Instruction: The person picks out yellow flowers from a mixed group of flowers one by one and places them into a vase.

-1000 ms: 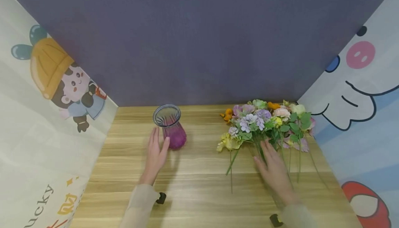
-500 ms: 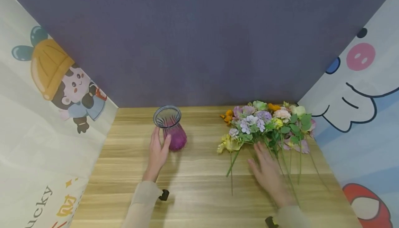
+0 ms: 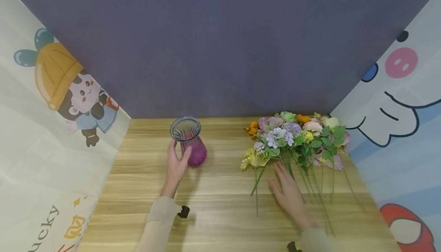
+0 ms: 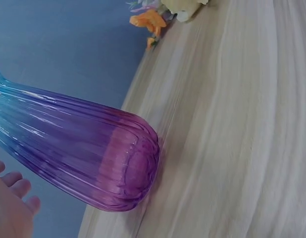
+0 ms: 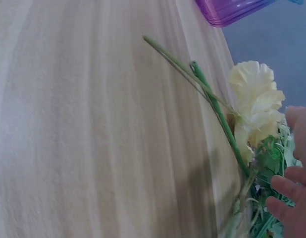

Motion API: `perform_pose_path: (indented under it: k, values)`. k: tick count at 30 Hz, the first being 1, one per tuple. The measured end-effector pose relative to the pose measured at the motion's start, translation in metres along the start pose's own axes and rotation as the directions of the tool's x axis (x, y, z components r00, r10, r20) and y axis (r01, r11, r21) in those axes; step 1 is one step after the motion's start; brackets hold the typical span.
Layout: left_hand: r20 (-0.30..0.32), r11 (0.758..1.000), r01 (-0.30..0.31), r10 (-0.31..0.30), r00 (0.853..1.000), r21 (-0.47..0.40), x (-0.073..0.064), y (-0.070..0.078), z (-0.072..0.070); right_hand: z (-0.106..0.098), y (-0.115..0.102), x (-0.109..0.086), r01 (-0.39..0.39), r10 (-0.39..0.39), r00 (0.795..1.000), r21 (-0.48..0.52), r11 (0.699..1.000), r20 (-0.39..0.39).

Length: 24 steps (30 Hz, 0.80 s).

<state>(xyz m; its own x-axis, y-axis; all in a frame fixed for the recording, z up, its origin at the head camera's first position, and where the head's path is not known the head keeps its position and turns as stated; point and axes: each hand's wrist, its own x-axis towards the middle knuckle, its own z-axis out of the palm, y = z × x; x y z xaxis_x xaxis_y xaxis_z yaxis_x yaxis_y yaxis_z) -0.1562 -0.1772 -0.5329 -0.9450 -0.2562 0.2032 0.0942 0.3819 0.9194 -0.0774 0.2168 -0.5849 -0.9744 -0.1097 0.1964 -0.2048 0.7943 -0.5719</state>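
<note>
Grip slack and empty, the left hand [image 3: 177, 169] sits beside the upright vase [image 3: 195, 150] on the worktop [image 3: 220, 217], the right hand [image 3: 288, 195] beside flower stems [image 3: 288, 162]; probably slippery and breakable, the vase wants holding below its rim.

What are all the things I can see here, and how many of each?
Vase: one, purple fading to blue, left on the table
Flowers: several, too overlapped to count; lilac, yellow, orange, pink, cream, green stems; right on the table
Table: one, light brown wood grain, below
Back wall: one, dark grey-blue, behind
Cartoon-printed side walls: two, mostly white, left and right
Black wrist pieces: two, one by each sleeve
Sleeves: two, beige, lower edge
Left hand: one, bare, at the vase
Right hand: one, bare, by the stems
</note>
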Motion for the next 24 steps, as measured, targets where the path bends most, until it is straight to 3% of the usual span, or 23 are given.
perform_pose_path:
  k: [15,24]
  values:
    - [-0.039,0.998,0.015,-0.017,0.999,-0.054,0.012,0.011,0.014,0.019,-0.015,0.002,-0.070,0.069,0.997,0.047,0.996,0.028]
    - [-0.089,0.993,-0.018,0.008,0.996,-0.113,0.016,0.012,0.023,0.026,-0.023,0.006,-0.023,0.023,0.999,0.008,1.000,-0.036]
